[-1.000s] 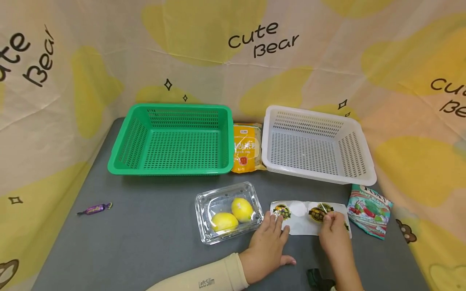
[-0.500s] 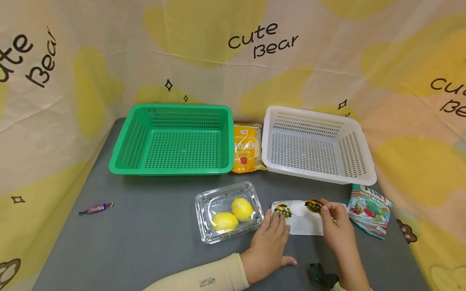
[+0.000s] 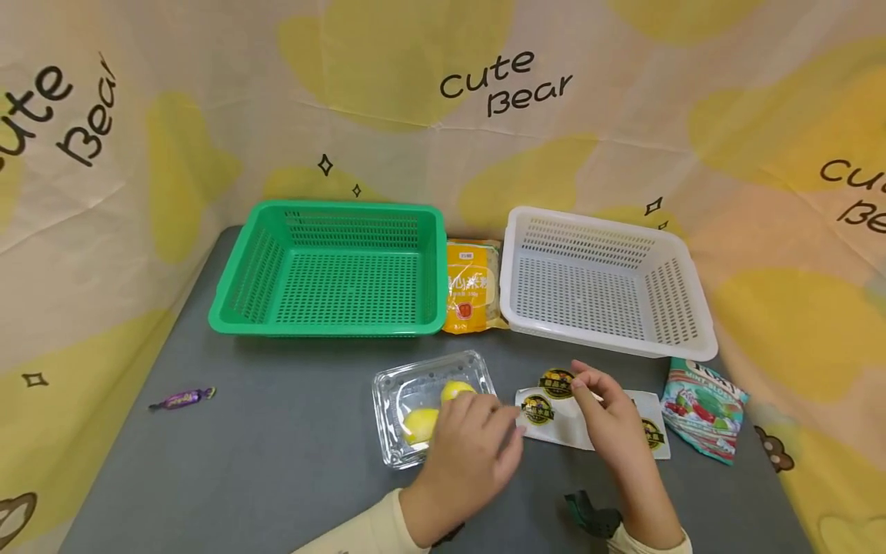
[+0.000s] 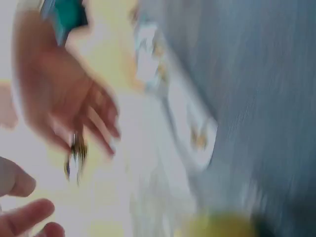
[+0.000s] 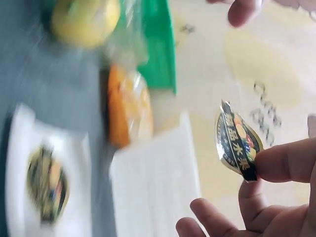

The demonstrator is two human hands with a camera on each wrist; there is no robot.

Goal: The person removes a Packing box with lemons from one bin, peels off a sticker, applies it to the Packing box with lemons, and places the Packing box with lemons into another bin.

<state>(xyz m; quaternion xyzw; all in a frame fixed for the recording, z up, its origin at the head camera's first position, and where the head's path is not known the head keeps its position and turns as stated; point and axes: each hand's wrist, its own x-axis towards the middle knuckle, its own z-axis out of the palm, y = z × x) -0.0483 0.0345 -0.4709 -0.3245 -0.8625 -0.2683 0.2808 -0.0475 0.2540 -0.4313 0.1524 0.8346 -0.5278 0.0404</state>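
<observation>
Sticker (image 3: 556, 382), black and gold: in the head view the right hand (image 3: 612, 422) pinches its edge, the white sheet (image 3: 569, 428) lying below those fingers. The left hand (image 3: 467, 446) has loosely bent fingers, seemingly holding nothing, in front of the clear box (image 3: 407, 385) of lemons (image 3: 420, 425). The blurred left wrist view shows those fingers apart. In the right wrist view, thumb and forefinger grip the sticker's end, other fingers spread. Transferring it seems the step; next likely calls for aligning it unfolded over the box.
</observation>
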